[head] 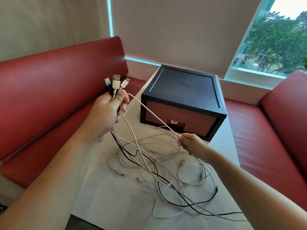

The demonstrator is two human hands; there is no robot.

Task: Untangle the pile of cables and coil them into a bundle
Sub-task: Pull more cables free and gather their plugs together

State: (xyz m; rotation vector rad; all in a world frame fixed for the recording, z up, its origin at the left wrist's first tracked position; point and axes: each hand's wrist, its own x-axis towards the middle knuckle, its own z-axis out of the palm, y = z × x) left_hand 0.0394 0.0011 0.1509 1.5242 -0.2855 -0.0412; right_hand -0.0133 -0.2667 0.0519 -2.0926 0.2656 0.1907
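Head view: left hand (108, 112) grips cables (150, 166), plugs (115, 83) pointing up; right hand (191, 143) pinches white cable (156, 117).

Loose tangle of thin white cables (157, 161) and black cables (216, 193) sprawled uncoiled across the desk (116, 196), several plug ends (116, 82) bunched upright in the raised left hand (108, 112), one white strand (150, 111) stretched taut to the right hand (191, 144), pinched there
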